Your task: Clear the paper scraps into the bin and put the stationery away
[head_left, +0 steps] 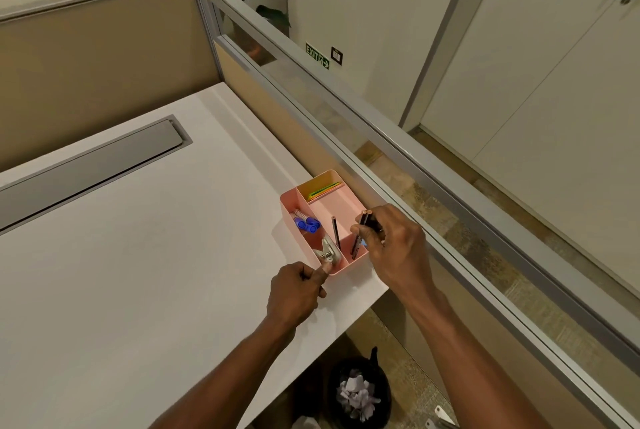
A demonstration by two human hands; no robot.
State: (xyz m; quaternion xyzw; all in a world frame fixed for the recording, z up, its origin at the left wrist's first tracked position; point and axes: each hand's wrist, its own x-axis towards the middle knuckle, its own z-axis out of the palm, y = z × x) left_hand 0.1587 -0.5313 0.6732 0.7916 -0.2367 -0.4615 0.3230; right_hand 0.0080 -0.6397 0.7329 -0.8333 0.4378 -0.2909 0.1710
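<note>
The right hand (394, 248) covers the middle of the dark pencils (360, 232) it grips, so their count is unclear, and their lower ends sink out of sight behind the wall of the pink tray (346, 264). The left hand (298, 290) hides the tray's near corner, and its curled fingers are tucked from view. The metal tool (327, 250) in the tray is too small to identify. Coloured sheets (322, 190) in the far compartment show only their edges. The bin (360, 390) below is partly hidden by the desk (138, 272), and its paper scraps (356, 395) blur together. Both forearms run off the bottom edge.
</note>
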